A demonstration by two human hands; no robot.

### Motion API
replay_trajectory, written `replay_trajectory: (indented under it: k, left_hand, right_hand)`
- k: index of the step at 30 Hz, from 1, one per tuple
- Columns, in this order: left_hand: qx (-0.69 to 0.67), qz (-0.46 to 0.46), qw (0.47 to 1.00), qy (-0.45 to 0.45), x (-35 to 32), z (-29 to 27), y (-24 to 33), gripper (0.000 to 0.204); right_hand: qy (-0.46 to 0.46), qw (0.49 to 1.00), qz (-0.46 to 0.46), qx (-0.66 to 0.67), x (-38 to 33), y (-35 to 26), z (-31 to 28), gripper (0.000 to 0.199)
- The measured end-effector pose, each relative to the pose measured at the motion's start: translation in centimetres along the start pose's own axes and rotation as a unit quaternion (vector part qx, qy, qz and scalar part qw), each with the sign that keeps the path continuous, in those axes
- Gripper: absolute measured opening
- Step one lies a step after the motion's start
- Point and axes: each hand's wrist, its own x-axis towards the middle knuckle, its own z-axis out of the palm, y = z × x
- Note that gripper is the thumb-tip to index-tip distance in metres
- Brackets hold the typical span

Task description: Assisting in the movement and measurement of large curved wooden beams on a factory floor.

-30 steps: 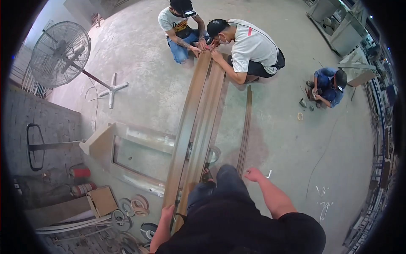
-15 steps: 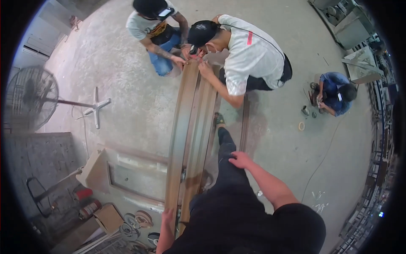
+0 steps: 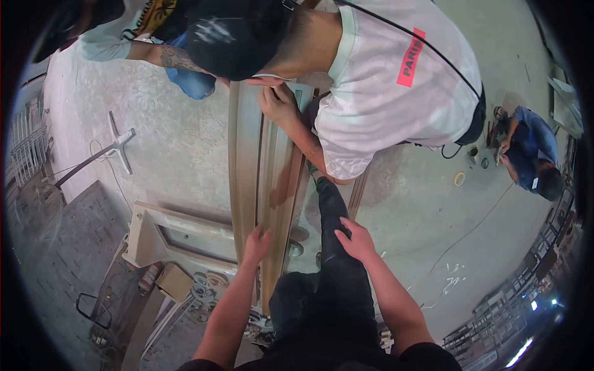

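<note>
Two long brown profiles (image 3: 246,154), seemingly wood or metal, lie side by side and run away from me. My left hand (image 3: 257,245) is over the near part of these profiles, thumb a little apart from the fingers; whether it touches them I cannot tell. My right hand (image 3: 357,240) rests on my bent right leg (image 3: 333,213), fingers and thumb apart, holding nothing. At the far end a co-worker in a white shirt (image 3: 402,93) bends low, a hand (image 3: 279,105) on the profiles. That co-worker's black cap (image 3: 241,37) hides the work there.
Another person's tattooed arm (image 3: 176,59) reaches in at the far left. A pale frame (image 3: 185,213), a cardboard box (image 3: 174,281) and several rolls lie at the left, near a fan stand (image 3: 120,143). At the right a person in blue (image 3: 529,142) crouches near a tape roll (image 3: 459,179).
My view has moved closer to the co-workers. My left hand has moved forward along the profiles from near the lower edge. My right hand stays on my leg.
</note>
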Motion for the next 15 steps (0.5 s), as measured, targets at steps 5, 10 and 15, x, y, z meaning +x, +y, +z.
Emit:
replay_trajectory:
  k: [5,10,15]
  left_hand:
    - [0.075,0.073,0.994,0.012,5.7,1.1,8.7,0.071]
    - [0.128,0.110,0.984,0.056,8.3,1.5,12.0,0.084]
    - [0.143,0.077,0.986,0.031,10.0,2.0,13.5,0.096]
  right_hand:
    - [0.013,1.000,0.024,0.001,0.4,3.2,-2.2,0.049]
    - [0.023,0.999,0.044,0.007,2.7,4.2,-3.9,0.048]
    - [0.010,1.000,-0.016,-0.021,6.2,2.2,-4.8,0.047]
